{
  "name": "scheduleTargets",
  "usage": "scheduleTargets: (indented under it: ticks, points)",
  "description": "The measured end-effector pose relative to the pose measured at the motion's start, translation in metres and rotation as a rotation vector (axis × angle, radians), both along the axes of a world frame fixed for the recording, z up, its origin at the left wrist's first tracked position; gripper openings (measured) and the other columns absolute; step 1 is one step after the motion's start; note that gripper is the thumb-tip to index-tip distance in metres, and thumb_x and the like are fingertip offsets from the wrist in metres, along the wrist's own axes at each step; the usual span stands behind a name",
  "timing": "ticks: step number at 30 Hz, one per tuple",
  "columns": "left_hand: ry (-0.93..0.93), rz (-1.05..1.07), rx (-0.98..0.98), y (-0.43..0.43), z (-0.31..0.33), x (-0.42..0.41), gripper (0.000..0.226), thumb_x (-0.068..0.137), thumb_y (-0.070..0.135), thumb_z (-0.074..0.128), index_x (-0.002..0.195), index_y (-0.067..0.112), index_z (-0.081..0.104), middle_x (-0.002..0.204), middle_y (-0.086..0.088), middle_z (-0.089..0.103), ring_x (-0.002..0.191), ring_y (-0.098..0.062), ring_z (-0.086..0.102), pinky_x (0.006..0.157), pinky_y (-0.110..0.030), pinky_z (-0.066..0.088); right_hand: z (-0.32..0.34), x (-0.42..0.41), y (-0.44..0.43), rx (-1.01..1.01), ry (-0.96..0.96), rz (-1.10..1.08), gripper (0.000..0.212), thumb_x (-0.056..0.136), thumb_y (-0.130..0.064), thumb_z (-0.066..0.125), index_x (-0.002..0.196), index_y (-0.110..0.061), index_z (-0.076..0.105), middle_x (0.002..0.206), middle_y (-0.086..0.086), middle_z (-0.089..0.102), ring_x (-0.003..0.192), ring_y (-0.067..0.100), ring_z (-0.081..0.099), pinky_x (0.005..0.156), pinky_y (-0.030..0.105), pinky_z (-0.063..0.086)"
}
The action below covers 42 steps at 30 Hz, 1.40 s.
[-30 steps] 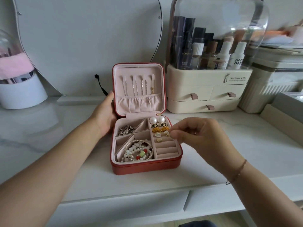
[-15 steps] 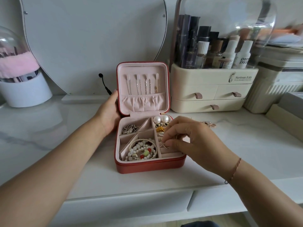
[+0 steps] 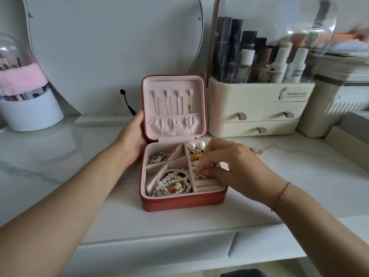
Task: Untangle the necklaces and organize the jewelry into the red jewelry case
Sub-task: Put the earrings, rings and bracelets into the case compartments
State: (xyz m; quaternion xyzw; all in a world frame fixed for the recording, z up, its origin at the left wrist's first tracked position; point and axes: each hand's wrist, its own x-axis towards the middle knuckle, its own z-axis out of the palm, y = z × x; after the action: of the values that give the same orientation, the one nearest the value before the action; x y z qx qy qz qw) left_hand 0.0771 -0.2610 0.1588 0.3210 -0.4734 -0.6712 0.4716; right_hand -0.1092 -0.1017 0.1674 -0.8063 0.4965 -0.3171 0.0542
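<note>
The red jewelry case (image 3: 182, 203) stands open on the white marble top, its pink lid upright with several necklace chains (image 3: 173, 101) hung on hooks. My left hand (image 3: 132, 139) grips the case's left side at the hinge. My right hand (image 3: 232, 166) hovers over the right ring-roll column and pinches a small thin ring (image 3: 200, 175) at the slots. Pearl earrings (image 3: 196, 145), black studs and gold pieces fill the upper right rows. Pearl and twisted bracelets (image 3: 174, 183) lie in the front left compartment. A silver chain bundle (image 3: 158, 156) sits in the back left one.
A small rose-gold piece (image 3: 257, 151) lies on the marble right of the case. A cream cosmetics organizer (image 3: 257, 108) with drawers stands behind right. A mirror leans at the back wall, with a brush holder (image 3: 30, 108) at far left and grey boxes (image 3: 351, 136) at far right.
My right hand has come down from above the case's right edge onto the ring rolls with the ring pinched. The left hand stays on the case's side.
</note>
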Motion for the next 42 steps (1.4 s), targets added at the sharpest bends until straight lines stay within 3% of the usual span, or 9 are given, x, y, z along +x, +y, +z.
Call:
scheduleTargets:
  ticks: [4,8,13,19,28,32,35,38,42]
  points:
    - [0.006,-0.001,0.012,0.000,0.001,0.000,0.033,0.097,0.043,0.045,0.108,0.022,0.068,0.107,-0.002,0.073,0.093,-0.015,0.071,0.072,-0.025,0.058,-0.001,0.000,0.001,0.013,0.011,0.009,0.016,0.077,-0.008,0.073,0.087,-0.021,0.074,0.081,-0.011,0.060,0.067,0.012,0.057,0.066,0.017,0.045]
    - [0.007,0.008,0.015,0.001,0.001,0.000,0.033,0.098,0.042,0.044,0.107,0.022,0.068,0.101,0.000,0.075,0.089,-0.014,0.071,0.069,-0.024,0.058,0.001,-0.005,0.010,0.024,-0.090,-0.086,0.022,0.078,-0.011,0.075,0.096,-0.024,0.072,0.078,-0.013,0.063,0.074,0.005,0.058,0.069,0.006,0.038]
    - [-0.003,0.003,0.034,-0.001,0.001,0.001,0.041,0.096,0.045,0.047,0.121,0.018,0.065,0.115,-0.005,0.070,0.103,-0.019,0.068,0.082,-0.029,0.057,-0.001,0.002,0.020,-0.007,-0.085,-0.170,0.011,0.072,-0.030,0.079,0.076,-0.024,0.070,0.074,-0.010,0.058,0.073,0.006,0.051,0.063,0.009,0.036]
    - [0.003,0.026,0.017,0.000,0.001,0.000,0.032,0.098,0.041,0.045,0.103,0.021,0.069,0.095,0.002,0.076,0.083,-0.011,0.072,0.064,-0.022,0.057,-0.004,0.007,0.013,0.005,-0.037,-0.215,0.005,0.074,-0.024,0.078,0.077,-0.022,0.074,0.074,-0.013,0.054,0.071,0.000,0.049,0.065,0.008,0.035]
    - [0.021,0.012,0.032,0.000,0.001,0.000,0.036,0.098,0.043,0.043,0.111,0.020,0.067,0.101,0.000,0.075,0.089,-0.014,0.072,0.064,-0.022,0.057,-0.002,0.005,0.017,-0.023,-0.063,-0.195,0.008,0.076,-0.020,0.077,0.080,-0.026,0.073,0.075,-0.014,0.056,0.073,0.007,0.054,0.065,0.007,0.036]
    - [0.007,0.009,0.019,0.000,0.001,0.000,0.038,0.097,0.043,0.045,0.118,0.019,0.066,0.109,-0.003,0.073,0.097,-0.017,0.070,0.074,-0.025,0.058,-0.010,0.010,0.018,-0.069,-0.034,-0.171,0.012,0.079,-0.029,0.065,0.084,-0.026,0.075,0.078,-0.018,0.054,0.069,0.004,0.051,0.067,0.019,0.041]
    - [-0.004,-0.009,0.015,0.001,0.002,0.000,0.038,0.097,0.043,0.045,0.117,0.019,0.066,0.108,-0.002,0.073,0.095,-0.015,0.070,0.071,-0.024,0.058,-0.015,0.015,0.022,-0.143,0.024,-0.207,0.017,0.082,-0.031,0.059,0.086,-0.025,0.075,0.079,-0.015,0.054,0.070,-0.001,0.040,0.066,0.031,0.042]
    - [-0.027,0.002,0.009,0.002,0.002,0.001,0.038,0.096,0.045,0.045,0.114,0.020,0.067,0.106,-0.001,0.074,0.093,-0.015,0.071,0.070,-0.024,0.057,-0.020,0.019,0.028,-0.157,0.041,-0.243,0.028,0.084,-0.034,0.048,0.088,-0.026,0.074,0.081,-0.013,0.054,0.072,-0.002,0.036,0.067,0.030,0.037]
    - [-0.042,0.001,0.004,0.002,0.002,0.003,0.039,0.096,0.046,0.047,0.117,0.020,0.066,0.113,-0.003,0.072,0.103,-0.019,0.068,0.083,-0.031,0.055,-0.019,0.021,0.032,-0.137,0.012,-0.236,0.028,0.085,-0.034,0.048,0.093,-0.027,0.074,0.083,-0.012,0.056,0.072,-0.001,0.041,0.067,0.029,0.041]
